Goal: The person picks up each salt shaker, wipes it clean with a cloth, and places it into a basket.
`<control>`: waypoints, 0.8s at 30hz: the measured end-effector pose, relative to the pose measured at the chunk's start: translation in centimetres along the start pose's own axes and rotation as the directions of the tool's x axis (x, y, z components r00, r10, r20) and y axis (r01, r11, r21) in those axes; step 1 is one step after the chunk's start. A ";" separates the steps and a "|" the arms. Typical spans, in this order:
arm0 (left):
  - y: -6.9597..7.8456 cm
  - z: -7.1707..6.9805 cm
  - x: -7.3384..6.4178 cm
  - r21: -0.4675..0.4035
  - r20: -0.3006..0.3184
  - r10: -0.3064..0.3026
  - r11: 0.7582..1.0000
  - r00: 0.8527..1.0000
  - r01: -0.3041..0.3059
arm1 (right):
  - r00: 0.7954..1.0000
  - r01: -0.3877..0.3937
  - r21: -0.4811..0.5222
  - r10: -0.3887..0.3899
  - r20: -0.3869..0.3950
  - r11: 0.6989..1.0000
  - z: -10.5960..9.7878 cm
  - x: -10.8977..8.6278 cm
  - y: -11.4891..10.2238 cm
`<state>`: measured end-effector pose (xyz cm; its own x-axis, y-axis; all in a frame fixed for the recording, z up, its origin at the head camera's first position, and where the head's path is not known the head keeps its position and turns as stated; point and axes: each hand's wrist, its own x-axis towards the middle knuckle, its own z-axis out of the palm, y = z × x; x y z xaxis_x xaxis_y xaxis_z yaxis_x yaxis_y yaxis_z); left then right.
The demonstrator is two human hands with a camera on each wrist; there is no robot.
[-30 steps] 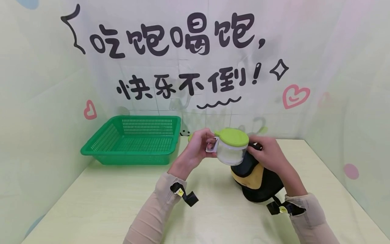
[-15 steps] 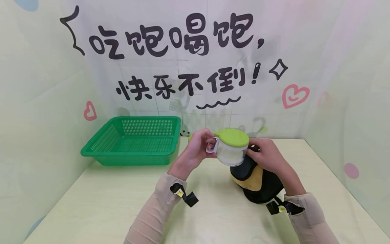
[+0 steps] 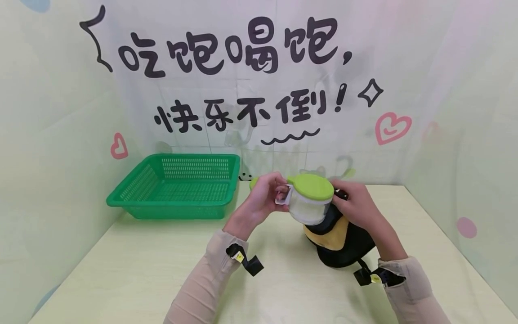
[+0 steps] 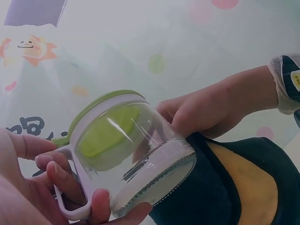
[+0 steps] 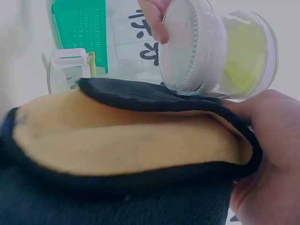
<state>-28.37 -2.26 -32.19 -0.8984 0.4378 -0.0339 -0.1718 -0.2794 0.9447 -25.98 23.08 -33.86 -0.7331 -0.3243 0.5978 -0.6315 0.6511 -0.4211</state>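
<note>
A clear glass jar (image 3: 309,207) with a green lid (image 3: 313,186) and a white handle (image 4: 70,187) is held up, slightly tilted. My left hand (image 3: 263,195) grips it by the handle, with fingertips under its base in the left wrist view. White contents are visible inside the glass. Just right of the jar, my right hand (image 3: 358,204) holds a dark cloth piece (image 3: 352,247) with a yellow lining (image 5: 140,145), folded so that it gapes like a pouch. The jar overlaps its upper part in the head view; whether they touch, I cannot tell.
On the left of the pale tabletop (image 3: 145,265) stands a green perforated basket (image 3: 174,211). A second clear jar (image 5: 63,82) with a white handle is mostly hidden behind my left hand in the head view. Printed curtains (image 3: 243,117) enclose the table's back and sides.
The jar has shifted slightly down and to the right. The cloth has moved a little left, closer beneath the jar. Both hands keep their holds.
</note>
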 end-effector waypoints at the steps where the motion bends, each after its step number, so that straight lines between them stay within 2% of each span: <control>1: 0.0 0.0 0.0 0.003 0.001 -0.002 1.000 1.000 0.002 | 0.999 -0.008 -0.009 0.008 0.038 1.000 0.0 -0.1 0.0; 6: -0.3 -0.1 -0.2 0.007 -0.008 -0.014 1.000 1.000 0.014 | 0.973 -0.055 -0.054 0.065 0.222 0.997 0.0 -0.2 0.1; 14: -0.1 0.0 -0.2 -0.003 -0.023 0.021 1.000 1.000 -0.021 | 0.933 -0.099 -0.037 0.106 0.344 0.994 -0.2 0.1 0.0; 16: 0.0 0.0 -0.1 -0.005 -0.027 0.022 1.000 0.999 -0.022 | 0.928 -0.112 -0.035 0.117 0.354 0.993 -0.3 0.2 0.0; 18: 0.1 0.0 -0.1 -0.004 -0.029 0.025 1.000 0.999 -0.025 | 0.932 -0.116 -0.040 0.123 0.341 0.992 -0.3 0.2 0.0; 24: 0.1 0.2 0.1 -0.008 -0.030 0.016 1.000 0.999 -0.017 | 0.964 -0.123 -0.060 0.133 0.229 0.991 -0.4 0.0 -0.1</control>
<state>-28.36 -2.07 -32.07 -0.9128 0.4075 -0.0280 -0.1600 -0.2936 0.9424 -25.87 23.28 -33.58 -0.8490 -0.3831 0.3640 -0.5204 0.7258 -0.4500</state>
